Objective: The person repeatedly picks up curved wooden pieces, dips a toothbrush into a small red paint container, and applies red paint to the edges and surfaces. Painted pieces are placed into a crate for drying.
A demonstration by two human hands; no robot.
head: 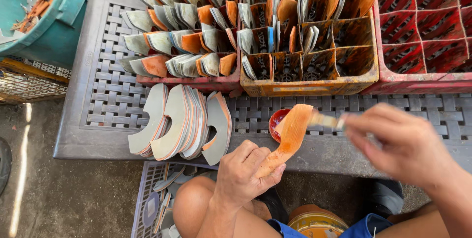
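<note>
The curved sole piece (290, 137) looks thin, light, bendy, glue-slick; my left hand (243, 174) pinches its dry near end, my right hand (398, 142) grips the brush (324, 120).

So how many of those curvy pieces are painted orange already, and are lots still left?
Many look done: orange-coated pieces stand in the crate slots. In hand: the left hand holds one orange-smeared piece, and the right hand holds a brush against it, over a small red dish. Left: a grey stack lies on the table, mostly uncoated.
</note>
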